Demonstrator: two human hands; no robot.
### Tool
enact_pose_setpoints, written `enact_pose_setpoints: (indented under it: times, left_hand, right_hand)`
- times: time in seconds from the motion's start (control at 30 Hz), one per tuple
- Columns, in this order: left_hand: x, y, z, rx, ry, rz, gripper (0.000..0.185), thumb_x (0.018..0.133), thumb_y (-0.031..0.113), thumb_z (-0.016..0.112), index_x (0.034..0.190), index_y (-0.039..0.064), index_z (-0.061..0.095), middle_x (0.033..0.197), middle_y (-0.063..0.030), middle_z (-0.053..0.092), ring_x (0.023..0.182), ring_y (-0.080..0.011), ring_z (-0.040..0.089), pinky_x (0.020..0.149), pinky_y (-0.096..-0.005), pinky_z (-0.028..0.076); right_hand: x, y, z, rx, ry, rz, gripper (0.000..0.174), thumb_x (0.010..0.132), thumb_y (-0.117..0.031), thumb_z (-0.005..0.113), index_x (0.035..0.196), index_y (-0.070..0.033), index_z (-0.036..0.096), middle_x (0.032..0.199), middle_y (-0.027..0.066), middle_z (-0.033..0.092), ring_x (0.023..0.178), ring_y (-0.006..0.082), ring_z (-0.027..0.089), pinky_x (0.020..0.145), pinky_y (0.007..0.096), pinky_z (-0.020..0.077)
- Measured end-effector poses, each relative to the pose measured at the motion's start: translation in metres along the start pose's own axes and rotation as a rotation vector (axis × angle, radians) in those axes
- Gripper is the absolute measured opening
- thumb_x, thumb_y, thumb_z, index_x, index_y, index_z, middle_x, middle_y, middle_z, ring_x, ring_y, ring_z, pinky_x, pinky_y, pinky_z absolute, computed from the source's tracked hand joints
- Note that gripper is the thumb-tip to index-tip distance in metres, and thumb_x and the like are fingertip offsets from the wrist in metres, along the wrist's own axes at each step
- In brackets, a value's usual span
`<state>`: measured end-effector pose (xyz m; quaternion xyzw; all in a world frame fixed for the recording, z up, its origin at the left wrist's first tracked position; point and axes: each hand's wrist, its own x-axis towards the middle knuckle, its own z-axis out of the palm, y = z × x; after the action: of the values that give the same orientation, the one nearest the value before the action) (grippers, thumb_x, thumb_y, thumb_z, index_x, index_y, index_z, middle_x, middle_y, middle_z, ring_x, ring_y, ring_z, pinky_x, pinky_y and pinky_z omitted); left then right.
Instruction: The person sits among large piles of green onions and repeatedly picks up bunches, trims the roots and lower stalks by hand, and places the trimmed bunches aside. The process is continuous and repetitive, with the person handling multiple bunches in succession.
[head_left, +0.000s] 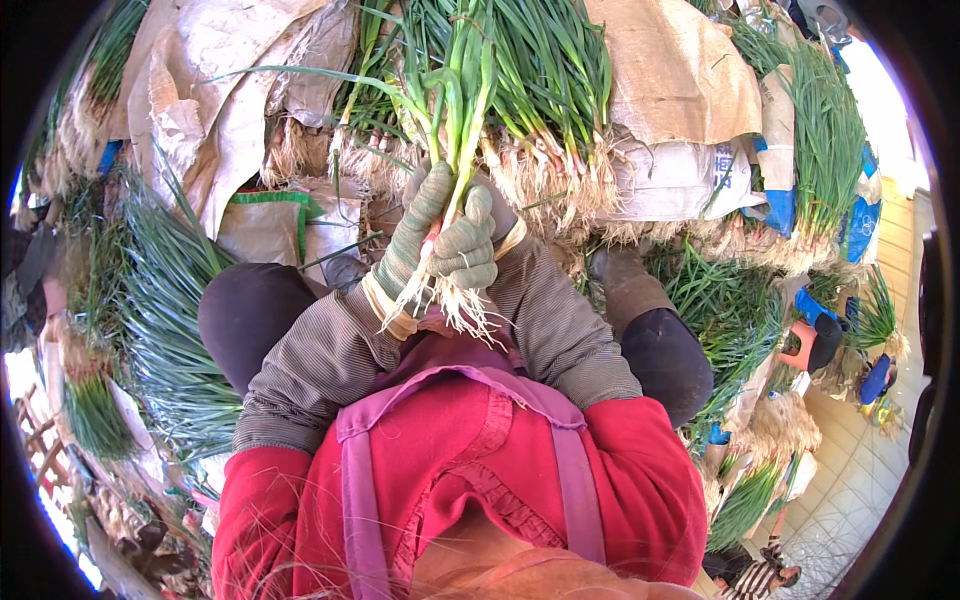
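My left hand (431, 232), in a greenish knitted glove, is closed around a few green onion stalks (474, 112). Their leaves point away from me, and the pale roots (469, 311) hang toward my lap below the fingers. Close behind it is my right hand (501, 206), in a darker glove. Most of that hand is hidden by the left, so its grip cannot be made out. Just beyond both hands lies a thick pile of green onions (555, 82), with stringy roots facing me.
Woven sacks (675, 75) cover heaps on either side of the pile. More green onions lie beside my left knee (176, 300) and right knee (712, 300). Right of these are an orange plastic stool (801, 345) and tiled floor (847, 442). A person's striped garment (754, 581) shows lower right.
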<state>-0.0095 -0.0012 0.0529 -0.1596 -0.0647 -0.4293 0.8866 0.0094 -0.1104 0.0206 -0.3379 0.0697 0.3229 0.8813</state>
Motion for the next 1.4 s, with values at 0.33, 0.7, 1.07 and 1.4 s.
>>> enact_pose_setpoints:
  times: [0.33, 0.7, 1.07, 1.4]
  left_hand:
    - [0.001, 0.025, 0.04, 0.634, 0.555, 0.016, 0.039, 0.093, 0.044, 0.048, 0.081, 0.008, 0.057, 0.048, 0.0028, 0.04, 0.037, -0.0081, 0.037, 0.044, -0.027, 0.042]
    - [0.008, 0.025, -0.04, 0.508, 1.224, 0.249, 0.02, 0.085, 0.019, 0.063, 0.096, 0.003, 0.059, 0.059, -0.0027, 0.056, 0.052, -0.018, 0.057, 0.061, -0.0359, 0.054]
    - [-0.016, 0.034, -0.064, 0.763, 1.254, 0.253, 0.014, 0.086, 0.016, 0.057, 0.081, 0.003, 0.059, 0.062, -0.007, 0.056, 0.05, -0.0171, 0.054, 0.053, -0.031, 0.052]
    - [0.0, 0.046, -0.005, 0.63, 0.914, 0.438, 0.02, 0.084, 0.018, 0.063, 0.092, 0.0, 0.058, 0.064, -0.004, 0.058, 0.055, -0.0175, 0.059, 0.063, -0.0352, 0.055]
  right_hand:
    - [-0.006, 0.012, -0.074, -2.113, -0.153, 0.24, 0.033, 0.086, -0.025, 0.047, 0.11, -0.006, 0.061, 0.095, 0.014, 0.066, 0.089, 0.0283, 0.063, 0.083, 0.0375, 0.0485]
    - [0.052, -0.101, -0.112, -2.035, 0.71, -0.02, 0.038, 0.084, -0.038, 0.052, 0.098, -0.003, 0.055, 0.096, 0.0209, 0.06, 0.091, 0.033, 0.06, 0.079, 0.0434, 0.0462]
    - [0.032, -0.026, -0.071, -1.694, 0.302, -0.776, 0.016, 0.089, -0.009, 0.043, 0.086, -0.003, 0.058, 0.071, 0.0097, 0.057, 0.067, 0.0256, 0.058, 0.066, 0.0348, 0.0483]
    - [-0.016, -0.049, -0.094, -1.945, 0.485, -0.037, 0.038, 0.085, -0.031, 0.058, 0.112, -0.005, 0.056, 0.104, 0.0236, 0.06, 0.094, 0.0368, 0.061, 0.085, 0.0441, 0.0471]
